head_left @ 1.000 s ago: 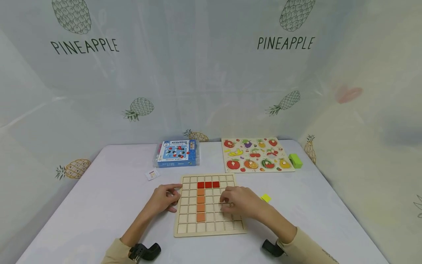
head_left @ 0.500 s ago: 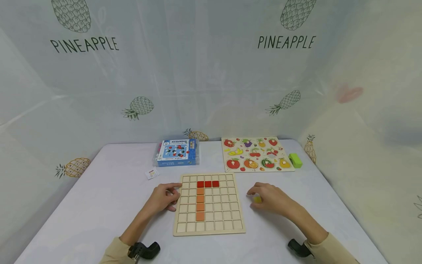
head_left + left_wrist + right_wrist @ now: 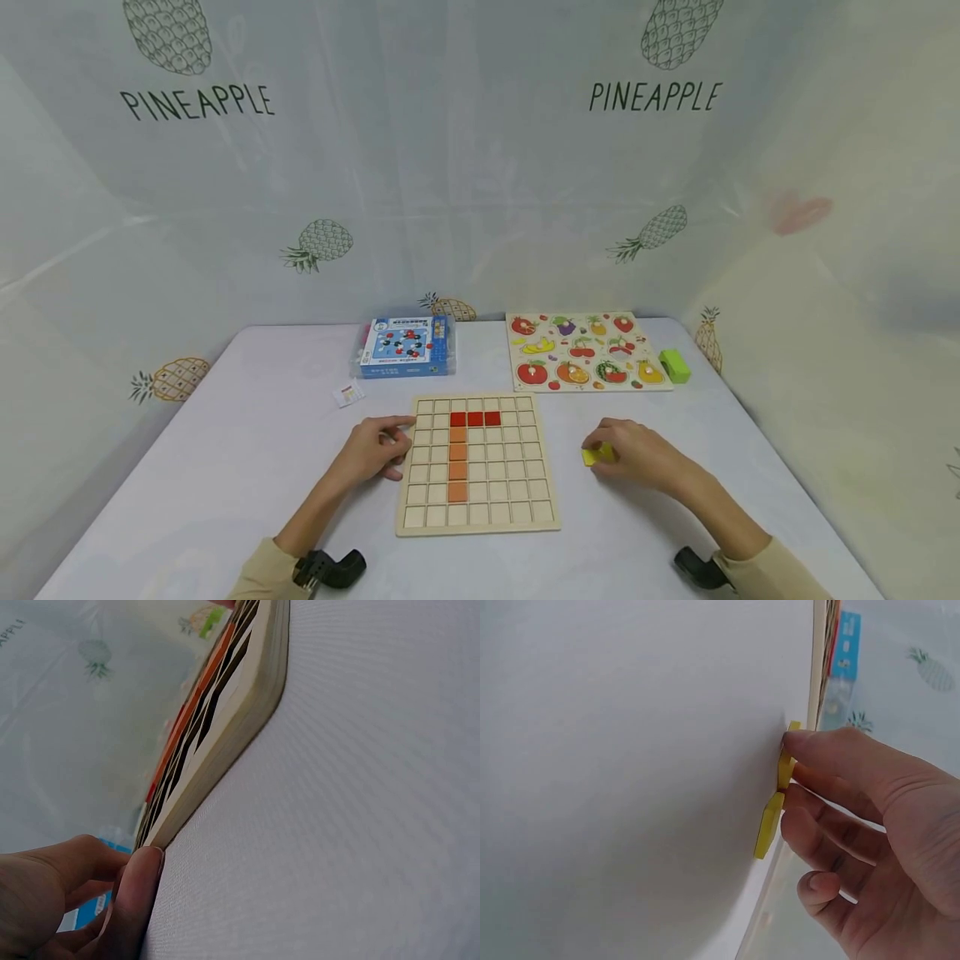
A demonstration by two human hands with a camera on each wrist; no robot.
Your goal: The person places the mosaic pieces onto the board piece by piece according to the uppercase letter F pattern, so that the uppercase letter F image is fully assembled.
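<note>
In the head view, a wooden grid board lies flat with a row of red tiles and a column of orange tiles in its squares. Its left edge is touched by the fingertips of my left hand; the left wrist view shows one fingertip against the board's side. To the right of the board, my right hand pinches a yellow tile between thumb and index finger. A second yellow tile is beside it, by the other fingers, which are bent.
A blue boxed set stands at the back, with a small printed card in front of it. At the back right lie a fruit puzzle board and a green block. A pineapple-print curtain hangs behind the white table.
My right hand has moved right from above the grid board to the yellow tiles and now pinches one. My left hand keeps its place at the board's left edge.
</note>
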